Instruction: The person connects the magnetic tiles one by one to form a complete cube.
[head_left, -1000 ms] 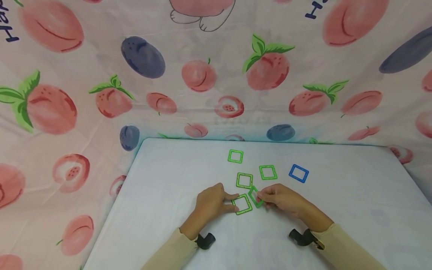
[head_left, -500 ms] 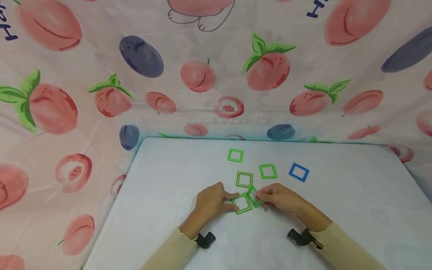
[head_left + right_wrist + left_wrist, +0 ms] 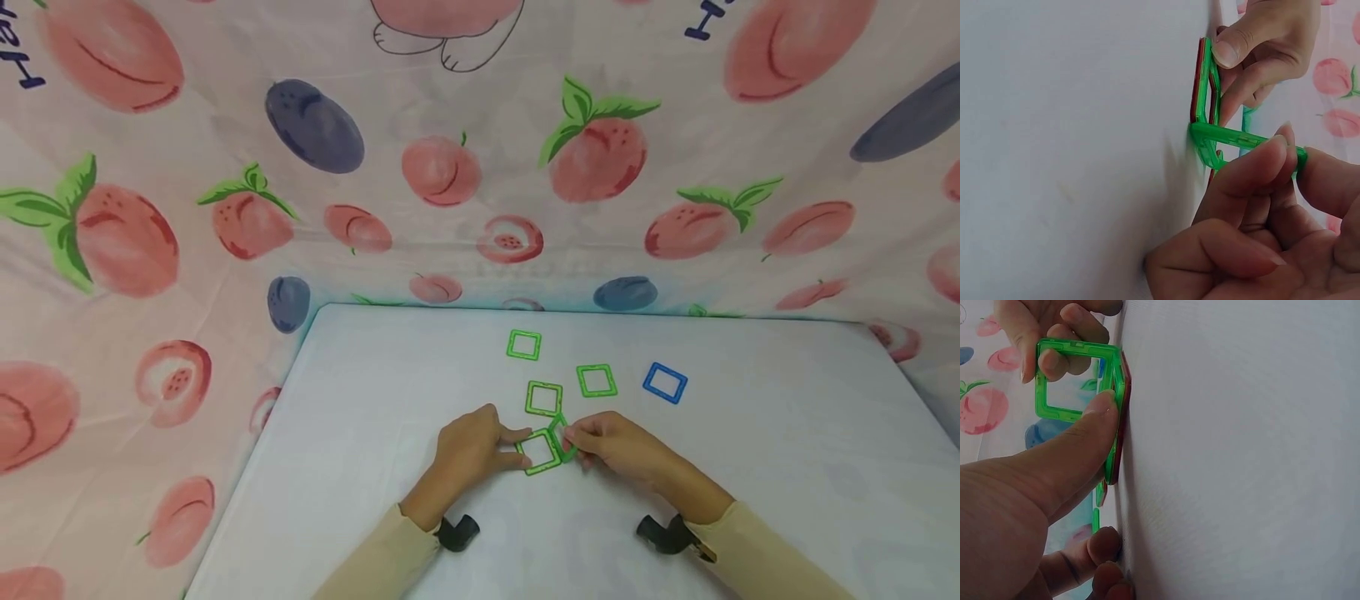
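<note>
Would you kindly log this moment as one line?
left grip: flat green frame | right grip: raised green frame, touching the flat one | blue frame: lying apart, untouched

Five green frames (image 3: 600,394), some red underneath; one blue frame (image 3: 660,395). White table (image 3: 375,400). Beige sleeves (image 3: 382,558). Black wrist cameras (image 3: 459,534). Pale-pink cloth (image 3: 495,104), red-and-navy fruit print (image 3: 315,125).

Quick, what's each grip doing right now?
Left grip: closed, holding the flat green square between thumb and finger.
Right grip: closed, pinching the tilted green square.
</note>
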The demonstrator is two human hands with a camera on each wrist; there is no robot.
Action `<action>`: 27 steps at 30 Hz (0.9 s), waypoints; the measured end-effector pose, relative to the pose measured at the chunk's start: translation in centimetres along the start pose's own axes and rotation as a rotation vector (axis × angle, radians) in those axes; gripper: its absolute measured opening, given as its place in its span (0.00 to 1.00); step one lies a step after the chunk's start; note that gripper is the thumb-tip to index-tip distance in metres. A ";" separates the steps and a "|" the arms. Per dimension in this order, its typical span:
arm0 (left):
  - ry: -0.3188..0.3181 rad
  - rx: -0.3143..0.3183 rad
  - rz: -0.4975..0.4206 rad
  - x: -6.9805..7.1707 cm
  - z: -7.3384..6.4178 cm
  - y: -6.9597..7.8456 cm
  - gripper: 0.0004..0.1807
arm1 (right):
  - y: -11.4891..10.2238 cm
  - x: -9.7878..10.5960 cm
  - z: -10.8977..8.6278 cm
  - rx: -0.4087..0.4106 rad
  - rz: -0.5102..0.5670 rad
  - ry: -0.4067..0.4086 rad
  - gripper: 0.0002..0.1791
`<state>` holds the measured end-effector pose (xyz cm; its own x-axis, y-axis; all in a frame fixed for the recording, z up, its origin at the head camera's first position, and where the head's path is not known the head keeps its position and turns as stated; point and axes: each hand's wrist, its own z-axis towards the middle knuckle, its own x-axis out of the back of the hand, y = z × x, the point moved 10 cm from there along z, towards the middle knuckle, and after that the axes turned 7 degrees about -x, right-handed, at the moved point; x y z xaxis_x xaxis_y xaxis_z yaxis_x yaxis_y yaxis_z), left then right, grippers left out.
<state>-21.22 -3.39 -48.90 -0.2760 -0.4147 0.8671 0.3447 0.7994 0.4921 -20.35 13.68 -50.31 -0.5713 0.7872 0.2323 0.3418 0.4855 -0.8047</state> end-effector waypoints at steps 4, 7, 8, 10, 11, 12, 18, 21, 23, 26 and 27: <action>-0.006 -0.005 0.016 0.0 0.0 0.1 0.28 | -0.3 0.0 -0.1 0.014 0.005 0.009 0.19; -0.011 -0.003 0.020 0.1 -0.1 0.1 0.28 | -0.5 0.0 -0.1 0.022 -0.004 0.021 0.19; -0.011 -0.001 0.019 0.1 -0.1 0.1 0.28 | -0.4 0.1 -0.1 0.018 -0.010 0.028 0.19; -0.013 0.002 0.019 0.1 -0.1 0.1 0.28 | -0.4 0.1 -0.1 0.015 -0.021 0.034 0.19; -0.014 0.003 0.017 0.2 -0.1 0.1 0.28 | -0.4 0.1 -0.1 0.013 -0.028 0.036 0.19; -0.012 0.002 0.016 0.2 0.0 0.2 0.28 | -0.4 0.1 -0.1 0.010 -0.034 0.039 0.19; -0.006 0.007 0.010 0.3 -0.1 0.2 0.28 | -0.3 -0.1 0.1 0.006 -0.038 0.026 0.19; -0.003 0.007 0.009 0.3 -0.1 0.2 0.27 | -0.3 -0.3 0.1 0.008 -0.035 0.010 0.19; -0.006 0.011 0.010 0.2 0.0 0.2 0.27 | -0.3 -0.4 0.2 0.009 -0.033 -0.001 0.20; -0.004 0.013 0.011 0.1 0.0 0.1 0.28 | -0.2 -0.3 0.3 0.013 -0.033 -0.007 0.20; -0.002 0.013 0.010 0.1 0.0 0.1 0.28 | -0.1 -0.3 0.3 0.015 -0.035 -0.007 0.20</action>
<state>-21.23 -3.38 -48.79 -0.2745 -0.4056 0.8718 0.3357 0.8092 0.4822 -20.47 13.23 -50.45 -0.5882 0.7670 0.2565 0.3101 0.5068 -0.8044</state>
